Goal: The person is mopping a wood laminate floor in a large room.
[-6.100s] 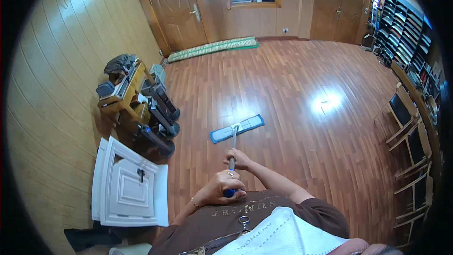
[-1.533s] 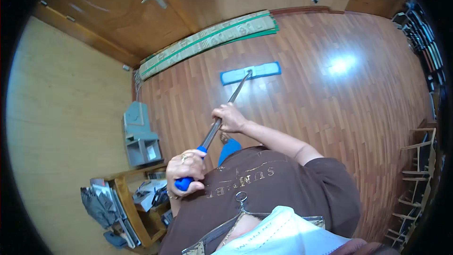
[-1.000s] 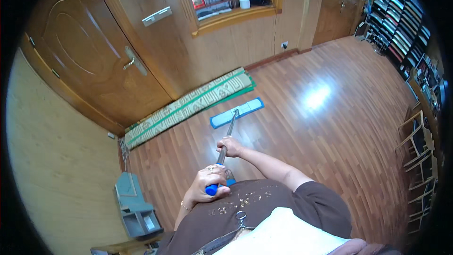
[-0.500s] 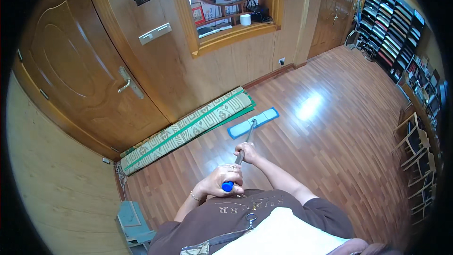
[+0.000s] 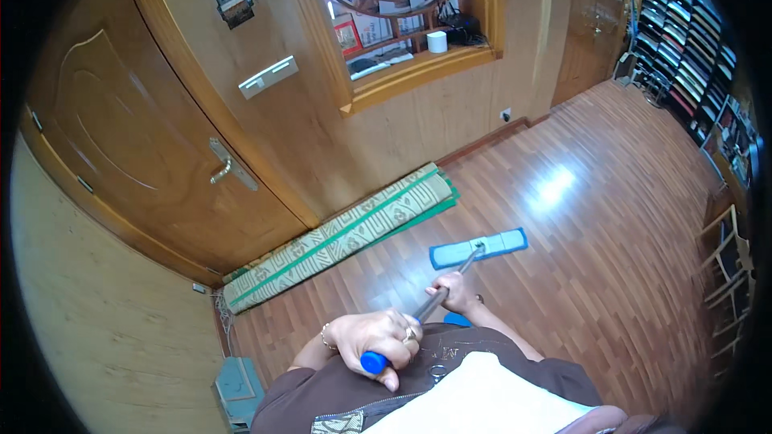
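Observation:
A flat mop (image 5: pixel 494 250) with a light blue head and darker blue edging lies against the wooden floor (image 5: pixel 555 273). Its grey pole runs back toward my body and ends in a blue cap (image 5: pixel 373 362). My left hand (image 5: pixel 379 344) is wrapped round the top of the pole, just by the cap, with a ring and a bracelet showing. Farther down the pole, my right hand (image 5: pixel 455 292) grips it with closed fingers. Below my right forearm a small blue shape (image 5: pixel 457 319) shows, mostly hidden by my shirt.
A rolled patterned mat (image 5: pixel 338 239) with green edging lies along the wall, in front of a wooden door (image 5: pixel 137 128). At the lower left stands a grey-blue stool-like piece (image 5: pixel 238 386) near loose cables. Chairs (image 5: pixel 724 265) and a loaded rack (image 5: pixel 683 40) line the right side.
The mop head has moved right and nearer to me, and has turned. My left hand with the pole's end has come lower and slightly left; my right hand has shifted right and down.

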### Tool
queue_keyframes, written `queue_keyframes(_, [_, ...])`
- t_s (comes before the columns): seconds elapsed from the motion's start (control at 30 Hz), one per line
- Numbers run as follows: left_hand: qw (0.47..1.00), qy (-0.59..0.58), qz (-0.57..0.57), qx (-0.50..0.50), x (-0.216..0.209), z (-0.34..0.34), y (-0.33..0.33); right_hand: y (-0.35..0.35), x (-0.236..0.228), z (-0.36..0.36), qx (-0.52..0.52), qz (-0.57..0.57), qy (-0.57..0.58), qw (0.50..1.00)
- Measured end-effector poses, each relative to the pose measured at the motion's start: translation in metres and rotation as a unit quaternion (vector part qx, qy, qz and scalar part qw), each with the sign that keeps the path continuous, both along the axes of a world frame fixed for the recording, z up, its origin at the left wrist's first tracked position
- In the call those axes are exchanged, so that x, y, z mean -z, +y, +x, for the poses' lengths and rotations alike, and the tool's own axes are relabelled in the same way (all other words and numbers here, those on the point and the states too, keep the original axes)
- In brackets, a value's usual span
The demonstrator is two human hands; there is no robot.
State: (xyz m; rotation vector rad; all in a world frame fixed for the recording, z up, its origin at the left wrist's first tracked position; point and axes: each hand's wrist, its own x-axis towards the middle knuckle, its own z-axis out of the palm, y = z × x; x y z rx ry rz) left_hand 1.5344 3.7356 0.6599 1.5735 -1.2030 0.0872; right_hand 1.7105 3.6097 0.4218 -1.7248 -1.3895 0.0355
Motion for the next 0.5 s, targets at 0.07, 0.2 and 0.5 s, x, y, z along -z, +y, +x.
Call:
queue_keyframes(0.07, [1.0, -0.006, -0.023, 0.005, -0.007, 0.023, 0.008, 0.014, 0.005, 0.025, -0.021, 0.018, -0.01, 1.0])
queue_keyframes(0.2, [0.998, 0.012, -0.056, 0.001, -0.012, 0.087, 0.035, 0.041, -0.007, 0.09, -0.021, -0.004, -0.048, 0.999])
queue_keyframes(0.5, [0.998, 0.049, -0.011, 0.023, -0.005, 0.247, 0.056, 0.062, -0.008, 0.25, -0.009, -0.043, 0.022, 0.999])
